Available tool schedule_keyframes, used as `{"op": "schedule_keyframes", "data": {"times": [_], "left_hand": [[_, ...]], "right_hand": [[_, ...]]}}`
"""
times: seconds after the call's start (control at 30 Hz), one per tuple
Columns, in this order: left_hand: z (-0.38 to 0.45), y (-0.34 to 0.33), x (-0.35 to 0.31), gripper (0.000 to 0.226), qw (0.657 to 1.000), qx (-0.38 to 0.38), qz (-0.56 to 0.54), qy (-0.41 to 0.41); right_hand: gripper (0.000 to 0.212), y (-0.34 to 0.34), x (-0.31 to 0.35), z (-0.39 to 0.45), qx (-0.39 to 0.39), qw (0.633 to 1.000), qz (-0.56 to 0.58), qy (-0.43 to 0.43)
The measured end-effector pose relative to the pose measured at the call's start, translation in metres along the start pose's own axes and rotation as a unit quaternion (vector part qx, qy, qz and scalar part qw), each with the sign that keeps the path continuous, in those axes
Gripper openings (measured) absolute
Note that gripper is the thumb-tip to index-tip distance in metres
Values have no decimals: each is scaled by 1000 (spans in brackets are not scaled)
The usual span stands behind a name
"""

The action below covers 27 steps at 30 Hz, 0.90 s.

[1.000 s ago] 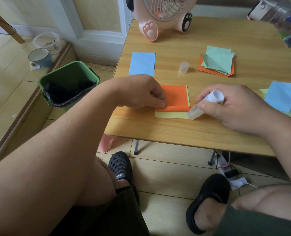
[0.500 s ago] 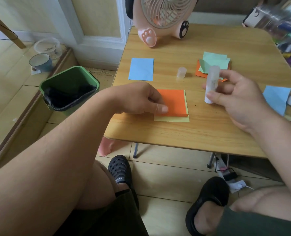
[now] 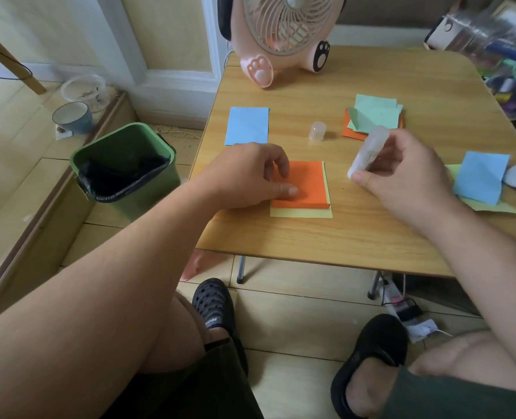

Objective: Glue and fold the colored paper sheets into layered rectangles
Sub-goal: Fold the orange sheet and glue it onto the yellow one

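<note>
My left hand [image 3: 250,173] rests on the left part of the orange sheet [image 3: 306,184], thumb flat along its near edge and the other fingers loosely curled over its top; it presses the paper down rather than gripping it. The orange sheet lies on a yellow sheet [image 3: 300,212] that shows as a strip along the near side and a thin line along the right. My right hand [image 3: 401,176] is off the papers, just to their right and raised above the table [image 3: 311,240], with thumb and fingers curled round the glue stick [image 3: 368,152], which tilts up and away from me. The stick's clear cap [image 3: 317,131] stands upright on the table between a blue sheet [image 3: 247,126] at the back left and a pile of green sheets on orange [image 3: 374,116] at the back right. Under my right wrist lie another blue sheet [image 3: 480,176] over yellow, touching a white object at the table's right edge. A pink fan [image 3: 280,34] stands at the far edge, and a green bin [image 3: 126,167] sits on the floor to the left
</note>
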<state>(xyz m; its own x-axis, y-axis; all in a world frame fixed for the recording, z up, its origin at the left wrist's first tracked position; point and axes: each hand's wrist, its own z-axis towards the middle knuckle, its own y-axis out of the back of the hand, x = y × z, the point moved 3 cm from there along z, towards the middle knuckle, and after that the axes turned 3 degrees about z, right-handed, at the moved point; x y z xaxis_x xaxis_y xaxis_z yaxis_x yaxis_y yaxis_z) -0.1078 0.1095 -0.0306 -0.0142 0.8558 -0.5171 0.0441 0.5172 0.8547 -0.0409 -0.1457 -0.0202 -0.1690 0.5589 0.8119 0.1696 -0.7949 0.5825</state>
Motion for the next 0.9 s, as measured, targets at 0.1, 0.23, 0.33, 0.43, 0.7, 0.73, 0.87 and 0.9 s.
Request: {"op": "schedule_keyframes", "data": {"times": [0.1, 0.23, 0.33, 0.43, 0.7, 0.73, 0.87, 0.9], "left_hand": [[0, -1, -1, 31, 1000, -1, 6, -2], [2, 0, -1, 38, 999, -44, 6, -14], [1, -2, -1, 43, 997, -78, 9, -17], [-1, -4, -1, 45, 996, -80, 21, -25], [-7, -5, -3, 40, 997, -61, 43, -32], [-7, -5, -3, 41, 997, -58, 44, -33], [-7, -6, -2, 37, 998, -30, 53, -34], [-7, -6, -2, 34, 998, -25, 53, -38]], "right_hand": [[57, 17, 13, -10, -42, 996, -77, -8], [35, 13, 34, -28, 8, 993, -98, 70], [37, -16, 38, -28, 95, 981, -155, 72], [44, -33, 40, -18, 108, 957, -264, 54], [51, -41, 44, -15, 112, 946, -300, 48], [51, -41, 46, -15, 112, 946, -301, 52], [53, -40, 49, -18, 127, 942, -303, 63], [53, -40, 49, -19, 133, 942, -303, 63]]}}
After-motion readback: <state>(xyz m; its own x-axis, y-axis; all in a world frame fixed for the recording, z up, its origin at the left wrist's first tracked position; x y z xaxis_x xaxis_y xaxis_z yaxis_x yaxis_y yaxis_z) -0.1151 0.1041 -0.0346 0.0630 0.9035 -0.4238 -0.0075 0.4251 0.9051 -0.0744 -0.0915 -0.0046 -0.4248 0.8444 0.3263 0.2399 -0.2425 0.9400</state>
